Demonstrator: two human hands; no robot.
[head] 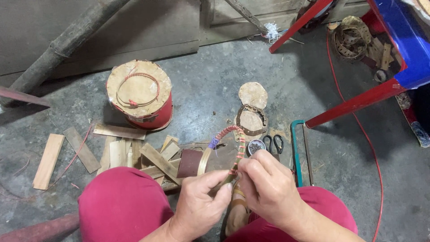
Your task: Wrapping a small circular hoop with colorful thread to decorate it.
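I am binding the hoop [224, 148] with red strip, my left hand [199, 204] gripping its base and my right hand [268, 188] pinching the wrap, which likely needs pulling tight before another turn.

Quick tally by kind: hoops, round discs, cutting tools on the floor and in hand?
Hoops: 2, the wrapped hoop pinched by left hand and right hand, plus red hoop on the drum.
Round discs: 2.
Cutting tools: 2, scissors, saw.
Total: 6

Red bucket [150, 112], tan hoop [224, 150] w/ pink-purple wrap, black scissors [273, 143] — teal saw frame [295, 152]
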